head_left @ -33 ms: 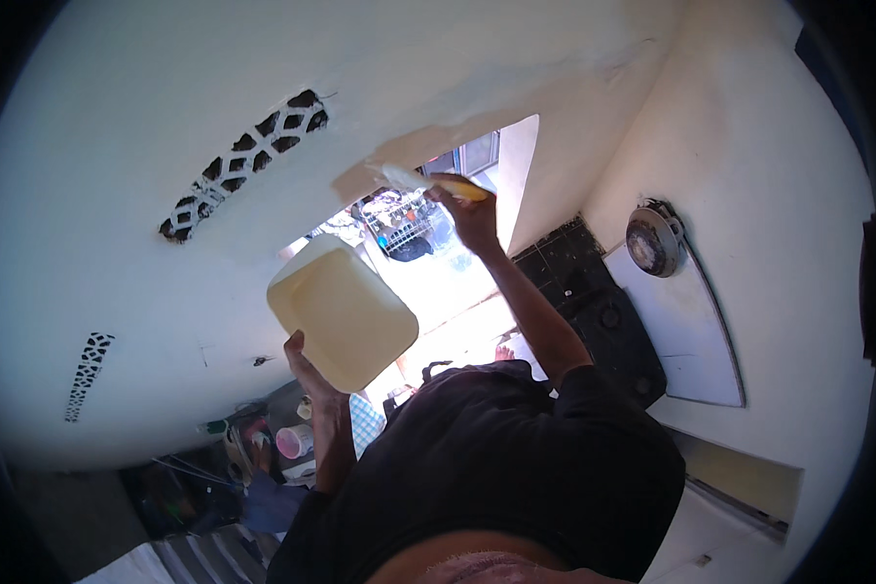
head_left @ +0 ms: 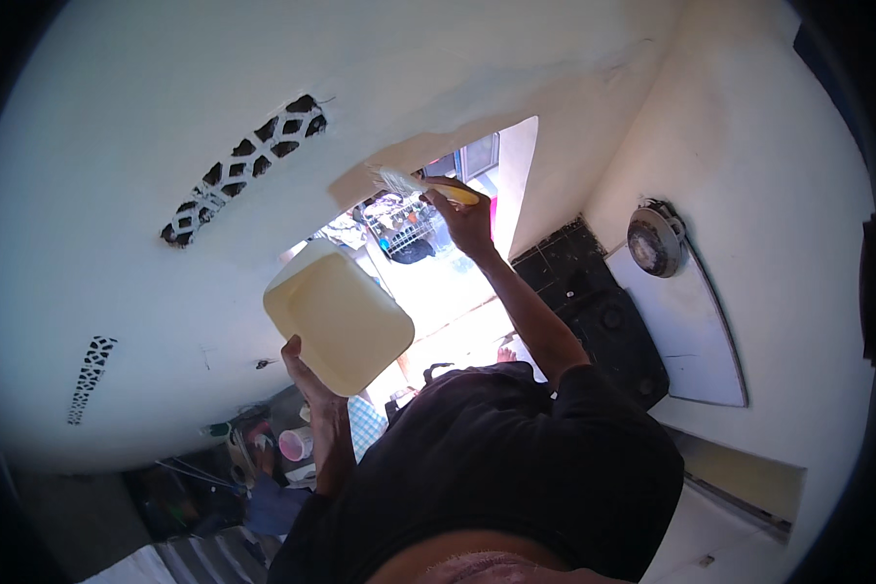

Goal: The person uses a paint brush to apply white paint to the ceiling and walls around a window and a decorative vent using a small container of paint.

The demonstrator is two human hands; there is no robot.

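My left hand (head_left: 313, 378) grips a cream, square plastic tub (head_left: 346, 316) by its near left edge, thumb over the rim. The tub is tilted, its hollow facing up; I cannot make out any paint inside. In my raised right hand (head_left: 469, 226) is a paintbrush (head_left: 397, 182) with a yellow handle, its pale, whitish bristles pointing left. The bristles overlap the beige strip of wall (head_left: 352, 185) along the top edge of a bright opening; whether they touch it I cannot tell. Lighter paint covers the wall (head_left: 380, 78) around that strip.
A patterned vent (head_left: 248, 161) pierces the wall at upper left. Beyond the opening stands a wire rack (head_left: 404, 229). On the right are a dark stove-like surface (head_left: 613, 336), a white board (head_left: 691, 331) and a round pan-like object (head_left: 652, 241). A pinkish bucket (head_left: 296, 445) stands at lower left.
My right hand and the brush have shifted slightly left, the bristles moving along the beige strip. The tub has moved a little left and down in my left hand.
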